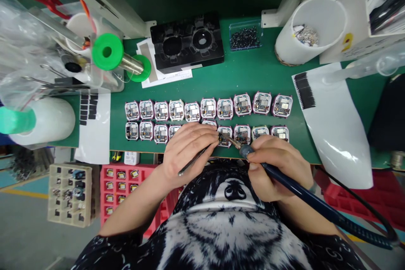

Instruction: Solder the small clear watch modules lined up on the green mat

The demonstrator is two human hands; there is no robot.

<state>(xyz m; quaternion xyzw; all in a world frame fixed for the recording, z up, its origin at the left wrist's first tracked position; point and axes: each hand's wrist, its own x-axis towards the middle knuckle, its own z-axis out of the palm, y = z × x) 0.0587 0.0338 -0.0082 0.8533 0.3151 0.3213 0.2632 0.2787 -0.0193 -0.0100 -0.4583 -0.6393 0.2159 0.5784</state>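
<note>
Two rows of square watch cases [242, 104] with bare circuit boards inside lie on the green bench. My right hand [278, 164] is closed around a soldering iron [284, 181], whose tip reaches a watch case [225, 136] in the near row. My left hand [190, 147] is closed on slim metal tweezers [193, 161], with its fingertips at the left side of that same case. The left hand covers part of the near row. Whether the iron's tip touches the board cannot be made out.
A solder spool [131, 64] and a black fixture [186, 44] stand behind the rows. A clear box of small screws [245, 38] and a white cup [310, 29] are at the back right. Red trays [142, 173] sit below the bench edge.
</note>
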